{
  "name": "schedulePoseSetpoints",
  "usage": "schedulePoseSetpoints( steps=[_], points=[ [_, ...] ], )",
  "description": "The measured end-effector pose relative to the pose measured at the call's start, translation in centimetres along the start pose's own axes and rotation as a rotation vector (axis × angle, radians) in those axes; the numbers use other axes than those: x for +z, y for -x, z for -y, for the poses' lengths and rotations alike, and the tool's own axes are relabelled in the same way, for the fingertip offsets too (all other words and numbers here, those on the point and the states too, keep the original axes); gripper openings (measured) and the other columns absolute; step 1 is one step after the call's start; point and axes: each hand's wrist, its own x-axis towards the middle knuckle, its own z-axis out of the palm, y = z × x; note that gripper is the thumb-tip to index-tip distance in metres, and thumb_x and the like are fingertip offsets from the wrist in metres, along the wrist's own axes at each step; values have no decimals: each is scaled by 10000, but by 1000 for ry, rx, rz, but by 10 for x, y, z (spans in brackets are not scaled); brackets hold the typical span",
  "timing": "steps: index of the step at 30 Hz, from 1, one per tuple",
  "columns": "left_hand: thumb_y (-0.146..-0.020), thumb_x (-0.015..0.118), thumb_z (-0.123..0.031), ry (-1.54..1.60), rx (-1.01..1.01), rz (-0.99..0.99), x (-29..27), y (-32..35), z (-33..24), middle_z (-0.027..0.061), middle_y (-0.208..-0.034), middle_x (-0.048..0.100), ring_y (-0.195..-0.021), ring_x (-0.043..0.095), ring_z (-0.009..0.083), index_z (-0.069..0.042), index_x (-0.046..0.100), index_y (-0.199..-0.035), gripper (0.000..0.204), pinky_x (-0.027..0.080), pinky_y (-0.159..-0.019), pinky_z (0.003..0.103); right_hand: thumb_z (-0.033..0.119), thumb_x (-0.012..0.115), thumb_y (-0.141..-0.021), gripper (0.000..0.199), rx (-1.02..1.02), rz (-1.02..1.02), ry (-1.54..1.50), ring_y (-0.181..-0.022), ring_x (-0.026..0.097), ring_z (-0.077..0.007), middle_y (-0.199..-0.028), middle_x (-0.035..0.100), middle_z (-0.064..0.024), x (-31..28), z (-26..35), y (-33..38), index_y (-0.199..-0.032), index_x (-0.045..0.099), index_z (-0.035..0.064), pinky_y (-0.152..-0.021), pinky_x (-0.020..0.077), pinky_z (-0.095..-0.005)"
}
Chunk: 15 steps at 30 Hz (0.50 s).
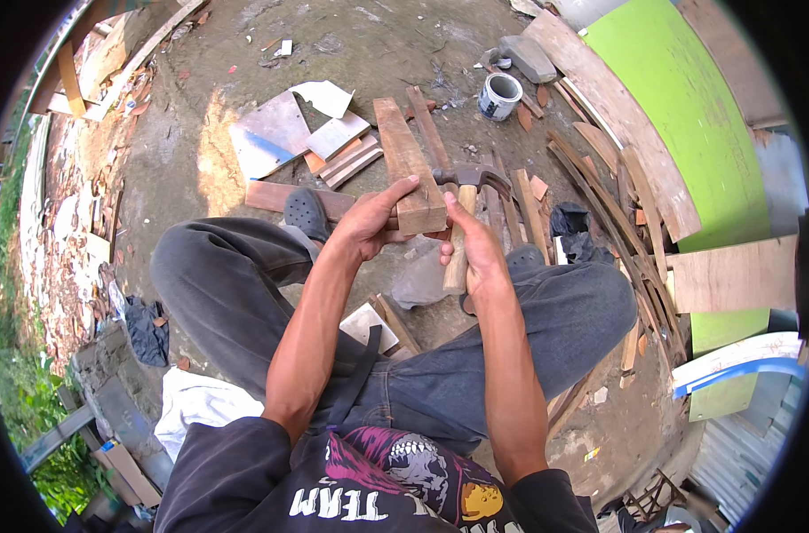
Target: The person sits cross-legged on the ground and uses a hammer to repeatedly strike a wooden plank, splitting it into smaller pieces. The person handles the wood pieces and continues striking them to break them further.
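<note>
My left hand (373,219) grips a thick wooden block (406,160) near its close end, with the thumb on top. The block points away from me, over the ground between my knees. In my right hand (477,242) is a claw hammer (464,209), its pale wooden handle upright in the palm and its dark head above the fingers, claw toward the right. My right thumb and fingertips come up against the block's right side; whether they also hold it I cannot tell. Beneath the block lies a grey stone (419,278).
Beyond my left foot lie white board pieces (267,133) and short planks (351,164). A paint can (499,96) stands at the far right near a grey brick (529,59). Long wood strips (613,209) and a green panel (680,107) line the right. A white cloth (204,407) lies by my left hip.
</note>
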Motion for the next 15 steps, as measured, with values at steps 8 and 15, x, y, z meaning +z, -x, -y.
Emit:
schedulePoseSetpoints(
  steps=[8, 15],
  points=[
    [-928, 580, -603, -343, -48, -36, 9, 1, 0, 30, -809, 655, -627, 562, 81, 6, 662, -1109, 640, 377, -474, 213, 363, 755, -878, 413, 15, -69, -3, -506, 518, -98, -707, 569, -42, -13, -3, 3, -999, 652, -19, -431, 443, -264],
    [-926, 491, -696, -438, -74, -26, 9, -9, 1, 118, -931, 668, -810, 648, 175, 29, 629, -1177, 779, 498, -628, 281, 308, 784, -842, 387, 8, -111, 39, -523, 527, -100, -758, 588, -45, -17, -5, 6, -996, 655, -24, -440, 451, -254]
  ],
)
